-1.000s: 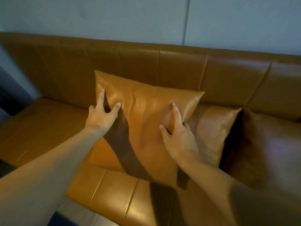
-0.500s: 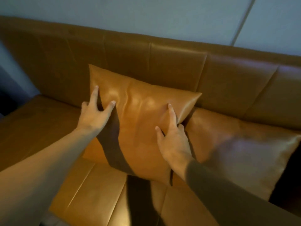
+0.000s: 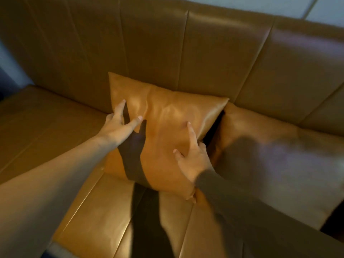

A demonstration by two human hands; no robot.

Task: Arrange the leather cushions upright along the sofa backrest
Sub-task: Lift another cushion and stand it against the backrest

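Note:
A tan leather cushion [image 3: 167,127] leans upright against the sofa backrest [image 3: 204,56], its lower edge on the seat. My left hand [image 3: 119,125] lies flat on the cushion's left side with fingers spread. My right hand [image 3: 193,155] presses the cushion's right half, index finger stretched up. Neither hand grips it. A second tan cushion [image 3: 275,164] leans beside it on the right, touching its lower right corner, partly blurred and shadowed.
The sofa seat [image 3: 46,123] stretches bare to the left of the cushions and in front of them. A pale wall [image 3: 327,10] shows above the backrest at the top right. The seat's front edge runs along the bottom left.
The view has moved closer and tilted down. Both hands stay pressed flat on the same cushion, which remains leaning on the backrest. The right cushion now fills more of the view.

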